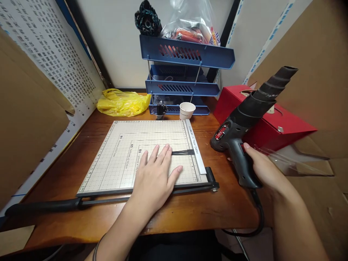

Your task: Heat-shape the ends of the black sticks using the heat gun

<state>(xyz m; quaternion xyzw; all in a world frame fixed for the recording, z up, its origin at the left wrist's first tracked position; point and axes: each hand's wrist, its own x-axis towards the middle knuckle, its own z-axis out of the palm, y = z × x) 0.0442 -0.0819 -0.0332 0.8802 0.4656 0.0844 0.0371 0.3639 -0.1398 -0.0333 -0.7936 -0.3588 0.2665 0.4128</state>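
My left hand lies flat, fingers spread, on the gridded board of a paper cutter. Its fingertips press down a bundle of thin black strands that reaches to the cutter's ruler edge. My right hand grips the handle of a black heat gun, held to the right of the cutter. The gun's nozzle points up and to the right, in front of a red box. The gun's cord hangs off the desk edge.
A blue three-tier tray stands at the back, with a plastic bag of items on top. In front of it are a white paper cup and a small cup of black strands. A yellow plastic bag lies back left. Cardboard panels flank both sides.
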